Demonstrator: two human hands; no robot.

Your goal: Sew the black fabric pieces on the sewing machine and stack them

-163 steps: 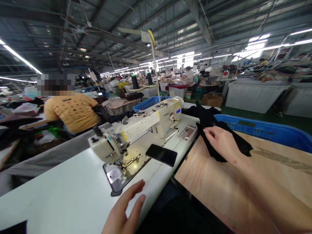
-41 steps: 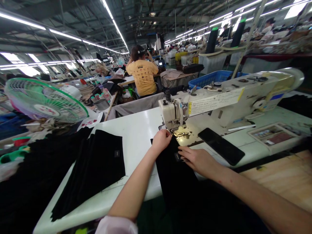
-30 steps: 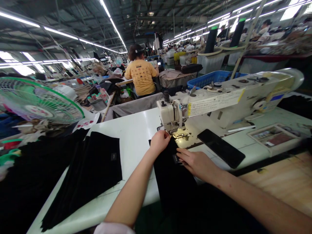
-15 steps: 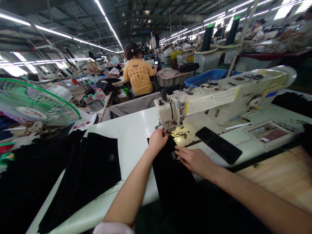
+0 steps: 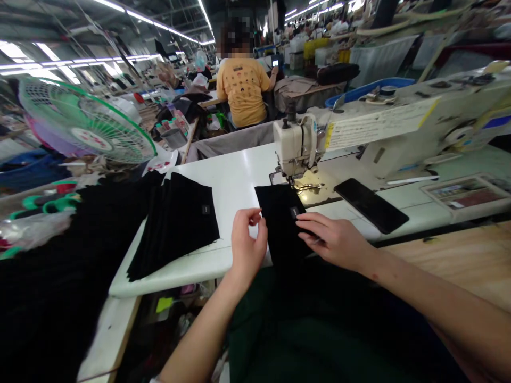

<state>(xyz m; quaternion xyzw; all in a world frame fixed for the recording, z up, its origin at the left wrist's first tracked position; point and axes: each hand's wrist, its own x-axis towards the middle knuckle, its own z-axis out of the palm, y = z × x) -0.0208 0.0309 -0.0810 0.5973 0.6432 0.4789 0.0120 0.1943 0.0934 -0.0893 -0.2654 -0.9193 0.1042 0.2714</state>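
A black fabric piece [image 5: 281, 226] lies on the pale sewing table, its far end beside the presser foot of the sewing machine [image 5: 295, 146]. A small dark label [image 5: 294, 213] sits near its right edge. My left hand [image 5: 248, 242] has thumb and forefinger curled together in a pinch at the fabric's left edge. By the label, my right hand [image 5: 337, 242] rests its fingertips on the cloth. A thin silvery glint shows under those curled fingers; its kind is hidden. Left of my hands lies a stack of similar black pieces [image 5: 181, 218], the top one labelled.
A black phone [image 5: 371, 205] lies on the table right of the needle area. A green-rimmed fan [image 5: 93, 135] stands at the left, above a dark cloth heap [image 5: 80, 255]. Beyond the table a person in a yellow shirt [image 5: 243, 90] sits facing away.
My left hand has drawn back from the needle area towards me, along the fabric's left edge. My right hand stays by the label. The view has shifted, so the table appears higher.
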